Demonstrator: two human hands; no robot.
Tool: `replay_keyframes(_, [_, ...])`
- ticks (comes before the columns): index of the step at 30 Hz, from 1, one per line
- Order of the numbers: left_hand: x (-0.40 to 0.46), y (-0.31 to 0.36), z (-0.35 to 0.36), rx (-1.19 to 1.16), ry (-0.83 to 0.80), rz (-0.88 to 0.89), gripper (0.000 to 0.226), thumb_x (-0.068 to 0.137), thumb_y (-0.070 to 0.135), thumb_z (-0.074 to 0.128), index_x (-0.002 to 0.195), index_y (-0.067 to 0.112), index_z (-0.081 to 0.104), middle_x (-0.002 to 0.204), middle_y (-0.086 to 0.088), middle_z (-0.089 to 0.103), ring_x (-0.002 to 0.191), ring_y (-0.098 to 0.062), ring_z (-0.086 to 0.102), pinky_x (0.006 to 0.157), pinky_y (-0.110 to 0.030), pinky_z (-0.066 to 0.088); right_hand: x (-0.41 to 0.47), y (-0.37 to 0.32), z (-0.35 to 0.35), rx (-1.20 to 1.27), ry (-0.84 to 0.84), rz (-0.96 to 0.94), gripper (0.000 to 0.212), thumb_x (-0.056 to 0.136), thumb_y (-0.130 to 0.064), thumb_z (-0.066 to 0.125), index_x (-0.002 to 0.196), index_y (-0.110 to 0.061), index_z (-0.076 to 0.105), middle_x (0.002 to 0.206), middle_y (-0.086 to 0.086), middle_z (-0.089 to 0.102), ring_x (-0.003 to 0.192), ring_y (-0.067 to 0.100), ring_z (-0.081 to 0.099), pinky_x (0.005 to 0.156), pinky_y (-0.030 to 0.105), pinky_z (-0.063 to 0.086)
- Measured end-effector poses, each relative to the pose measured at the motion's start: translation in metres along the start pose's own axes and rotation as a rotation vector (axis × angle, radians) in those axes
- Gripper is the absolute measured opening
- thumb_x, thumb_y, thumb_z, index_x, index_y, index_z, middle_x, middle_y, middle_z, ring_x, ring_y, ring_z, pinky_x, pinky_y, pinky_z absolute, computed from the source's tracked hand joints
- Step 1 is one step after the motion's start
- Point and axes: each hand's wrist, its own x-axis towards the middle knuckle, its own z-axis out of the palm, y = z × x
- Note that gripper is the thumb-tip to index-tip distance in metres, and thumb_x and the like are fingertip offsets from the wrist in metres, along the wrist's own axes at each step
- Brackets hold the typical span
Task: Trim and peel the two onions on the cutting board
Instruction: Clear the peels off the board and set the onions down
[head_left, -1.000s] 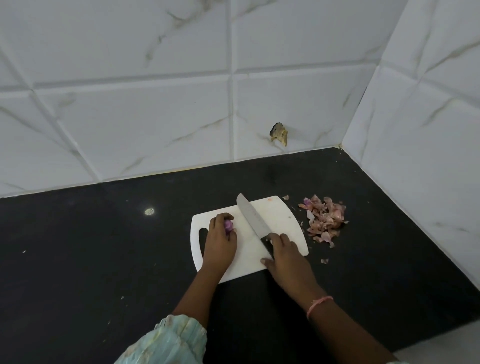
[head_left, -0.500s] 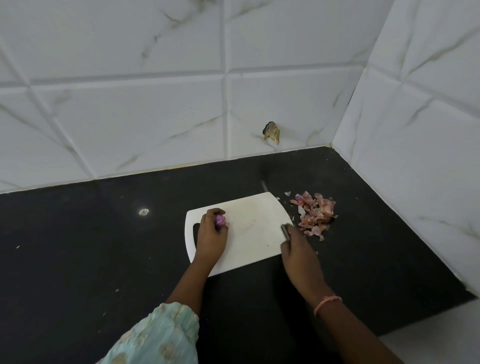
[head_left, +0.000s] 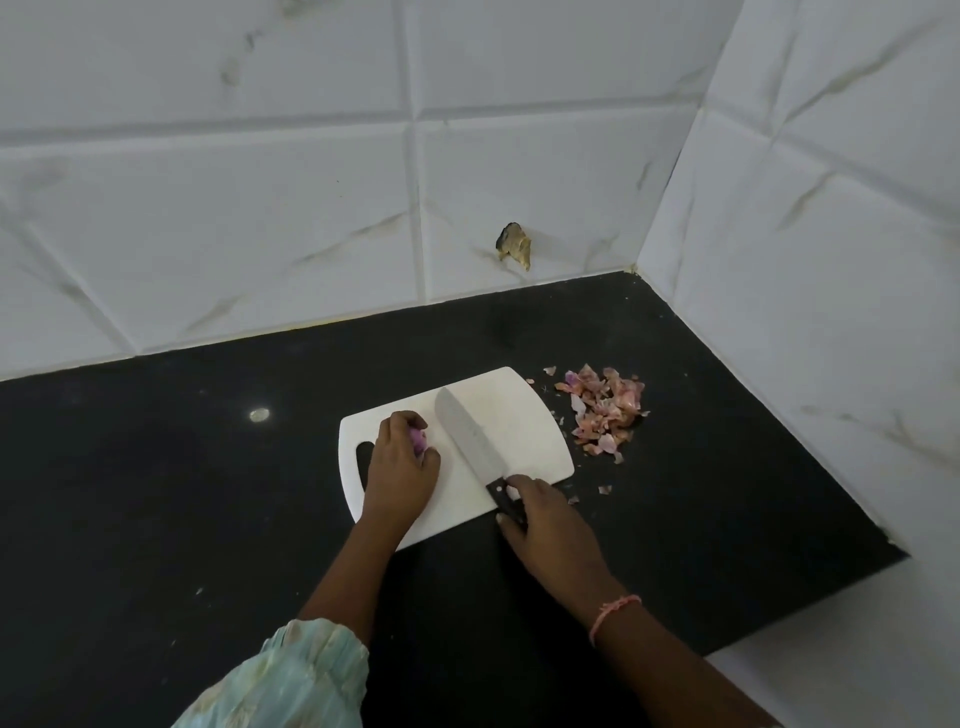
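A white cutting board (head_left: 511, 410) lies on the black counter. My left hand (head_left: 402, 467) rests on the board's left part, its fingers curled round a small purple onion (head_left: 418, 440) that is mostly hidden under them. My right hand (head_left: 550, 530) grips the dark handle of a knife (head_left: 467, 436) at the board's near right edge. The blade lies across the board, its tip pointing away toward the wall, just right of the onion. Only one onion shows.
A heap of pink onion peels (head_left: 605, 410) sits on the counter (head_left: 156, 493) right of the board, with a few scraps nearer me. White tiled walls close the back and right; a chipped hole (head_left: 514, 244) marks the back wall.
The knife, swept to the board's right edge half a second ago, is back with its blade lying across the board beside the onion. My left hand has kept hold of the onion.
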Motion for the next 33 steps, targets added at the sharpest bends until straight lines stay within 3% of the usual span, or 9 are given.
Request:
replay_keyframes(4, [0.011,0.006,-0.007,0.077,-0.075,-0.039,0.034,0.084,0.015,0.074,0.105,0.022,0.049,0.112,0.000,0.051,0.095,-0.019,0.054,0.085,-0.039,0.051,0.006,0.033,-0.024,0.139,0.084,0.159,0.056,0.091,-0.044,0.061,0.141,-0.027,0.040,0.140,-0.002,0.044,0.121,0.013,0.049,0.099,0.032,0.047])
replay_keyframes(8, [0.026,0.019,-0.018,0.178,-0.152,-0.112,0.042,0.085,0.030,0.076,0.121,0.020,0.055,0.137,-0.005,0.044,0.124,-0.024,0.045,0.101,-0.039,0.042,0.023,0.084,-0.065,0.268,0.186,0.354,0.070,0.085,-0.035,0.071,0.144,-0.023,0.035,0.145,0.006,0.037,0.129,0.024,0.046,0.104,0.041,0.044])
replay_keyframes(13, [0.055,0.088,0.027,0.198,-0.157,0.176,0.059,0.084,0.034,0.077,0.137,0.018,0.054,0.144,-0.006,0.045,0.134,-0.024,0.041,0.110,-0.037,0.036,0.086,0.132,-0.104,0.327,0.141,0.435,0.085,0.083,-0.028,0.075,0.152,-0.027,0.026,0.155,0.011,0.027,0.139,0.031,0.036,0.110,0.048,0.035])
replay_keyframes(17, [0.069,0.142,0.107,0.247,-0.472,0.269,0.073,0.081,0.033,0.080,0.144,0.020,0.047,0.147,-0.007,0.039,0.134,-0.025,0.043,0.110,-0.038,0.042,0.127,0.144,-0.107,0.338,0.074,0.423,0.072,0.090,-0.025,0.066,0.151,-0.030,0.027,0.153,0.015,0.028,0.134,0.034,0.041,0.107,0.050,0.041])
replay_keyframes(20, [0.076,0.149,0.151,0.400,-0.622,0.243,0.082,0.080,0.037,0.079,0.149,0.018,0.040,0.149,-0.012,0.035,0.135,-0.033,0.040,0.111,-0.046,0.040,0.139,0.144,-0.094,0.241,0.063,0.336,0.047,0.093,-0.017,0.055,0.139,-0.024,0.049,0.140,0.016,0.040,0.118,0.029,0.052,0.100,0.034,0.043])
replay_keyframes(23, [0.077,0.147,0.174,0.460,-0.593,0.217,0.059,0.091,0.026,0.066,0.145,0.020,0.044,0.145,-0.012,0.038,0.131,-0.036,0.045,0.107,-0.048,0.044,0.130,0.139,-0.085,0.176,0.176,0.229,0.025,0.094,-0.010,0.055,0.114,-0.014,0.069,0.114,0.001,0.051,0.096,0.014,0.056,0.079,0.004,0.034])
replay_keyframes(26, [0.078,0.147,0.179,0.377,-0.540,0.197,0.033,0.096,0.011,0.054,0.127,0.016,0.063,0.130,-0.011,0.058,0.118,-0.031,0.059,0.099,-0.045,0.052,0.120,0.139,-0.080,0.199,0.311,0.216,0.017,0.093,-0.009,0.059,0.097,-0.012,0.075,0.095,0.000,0.062,0.090,0.016,0.061,0.077,0.014,0.038])
replay_keyframes(28, [0.079,0.146,0.177,0.299,-0.514,0.179,0.031,0.094,0.004,0.052,0.118,0.013,0.069,0.117,-0.011,0.068,0.108,-0.028,0.065,0.093,-0.035,0.053,0.115,0.139,-0.081,0.345,0.345,0.290,0.015,0.090,-0.007,0.063,0.096,-0.011,0.076,0.091,-0.002,0.067,0.085,0.014,0.063,0.074,0.018,0.043])
replay_keyframes(33, [0.072,0.150,0.162,0.087,-0.414,0.144,0.025,0.090,0.004,0.064,0.111,0.010,0.075,0.110,-0.008,0.074,0.102,-0.019,0.068,0.084,-0.016,0.042,0.103,0.125,-0.085,1.166,0.355,0.639,0.017,0.085,0.006,0.066,0.091,-0.008,0.072,0.091,0.016,0.074,0.077,0.024,0.072,0.071,0.030,0.060])
